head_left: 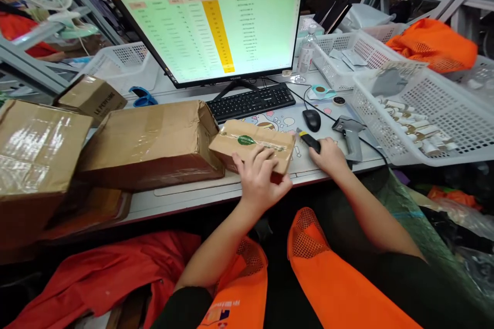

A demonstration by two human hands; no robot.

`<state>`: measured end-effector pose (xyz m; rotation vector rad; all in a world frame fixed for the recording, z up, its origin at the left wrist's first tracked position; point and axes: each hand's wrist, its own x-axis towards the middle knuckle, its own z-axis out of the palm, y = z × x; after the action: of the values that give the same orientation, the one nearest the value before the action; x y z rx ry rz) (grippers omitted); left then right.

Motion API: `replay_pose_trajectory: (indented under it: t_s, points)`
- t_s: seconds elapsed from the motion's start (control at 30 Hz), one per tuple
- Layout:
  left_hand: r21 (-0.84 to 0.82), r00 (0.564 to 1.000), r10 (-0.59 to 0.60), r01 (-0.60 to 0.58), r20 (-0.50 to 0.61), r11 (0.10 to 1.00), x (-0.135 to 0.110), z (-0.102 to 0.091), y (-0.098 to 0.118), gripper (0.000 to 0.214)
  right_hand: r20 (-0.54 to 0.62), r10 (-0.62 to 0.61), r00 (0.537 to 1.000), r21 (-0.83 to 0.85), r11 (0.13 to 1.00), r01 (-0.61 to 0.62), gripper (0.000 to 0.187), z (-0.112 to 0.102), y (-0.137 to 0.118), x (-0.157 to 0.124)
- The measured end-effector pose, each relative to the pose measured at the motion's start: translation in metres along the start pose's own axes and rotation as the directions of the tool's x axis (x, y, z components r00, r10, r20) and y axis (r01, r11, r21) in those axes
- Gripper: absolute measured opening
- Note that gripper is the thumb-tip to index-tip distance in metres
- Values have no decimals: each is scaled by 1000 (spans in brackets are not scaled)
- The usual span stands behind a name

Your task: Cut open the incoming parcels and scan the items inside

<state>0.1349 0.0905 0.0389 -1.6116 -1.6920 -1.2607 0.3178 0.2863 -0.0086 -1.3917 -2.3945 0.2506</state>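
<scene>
A small taped cardboard box (227, 136) with a green round sticker lies near the desk's front edge. My left hand (262, 175) grips it from the front, fingers curled over its top and the thumb side against its front face. In my right hand (330, 158) is a black and yellow box cutter (310, 141), its tip pointing left, close to the box's right end. I cannot make out whether the tip touches the cardboard. Left of the small box stands a larger cardboard box (154, 139). Behind the right hand, a barcode scanner (350, 139) rests on the desk.
A monitor (208, 20), keyboard (250, 103) and mouse (312, 120) stand at the back. White baskets (455, 128) flank the right side, one with several small bottles. More cardboard boxes (38, 144) crowd the left. A clear plastic bottle (306, 54) stands beside the monitor.
</scene>
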Motion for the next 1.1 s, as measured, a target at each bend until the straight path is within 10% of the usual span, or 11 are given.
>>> replay_pose_trajectory:
  t_s: [0.17, 0.33, 0.8, 1.1]
  points:
    - [-22, 992, 128, -128, -7, 992, -2, -21, -28, 19, -236, -241, 941, 256, 919, 300, 38, -44, 1, -57]
    - [-12, 981, 191, -191, -43, 981, -7, -16, -32, 17, -187, -549, 814, 276, 766, 580, 42, -67, -27, -97]
    - [-32, 983, 184, -184, 5, 982, -10, -17, -35, 15, -257, -752, 607, 100, 604, 791, 42, -63, -19, -57]
    - [-53, 980, 197, -196, 6, 979, -8, -18, -36, 17, -303, -726, 617, 174, 595, 785, 39, -53, -26, -46]
